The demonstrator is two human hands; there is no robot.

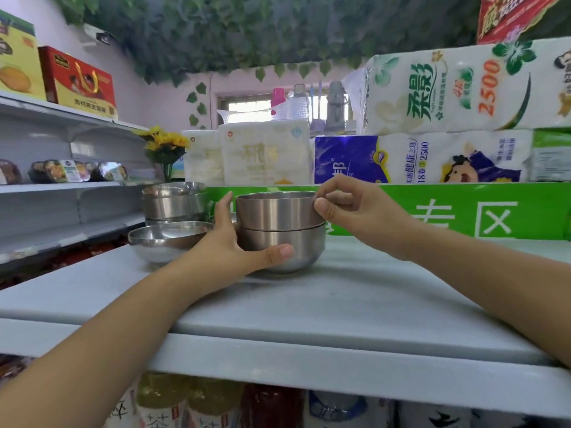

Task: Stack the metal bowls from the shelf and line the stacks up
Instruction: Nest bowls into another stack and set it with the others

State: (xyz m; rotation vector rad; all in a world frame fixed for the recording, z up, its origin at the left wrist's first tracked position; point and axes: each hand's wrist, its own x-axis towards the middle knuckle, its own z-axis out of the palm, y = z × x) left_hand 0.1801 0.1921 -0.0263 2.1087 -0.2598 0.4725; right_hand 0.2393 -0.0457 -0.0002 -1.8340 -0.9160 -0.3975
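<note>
Two metal bowls stand nested on the grey shelf top (340, 301). My right hand (349, 208) pinches the rim of the upper bowl (275, 210) at its right side. My left hand (234, 242) wraps round the left side of the lower bowl (304, 245), thumb across its front. To the left a single metal bowl (163, 239) sits alone. Behind it is another stack of metal bowls (173, 200).
A green sign board (463, 211) runs along the back of the shelf. Packs of tissue and toilet paper (432, 156) are piled behind it. Yellow artificial flowers (165, 143) stand at the back left. Bottles (216, 403) fill the shelf below.
</note>
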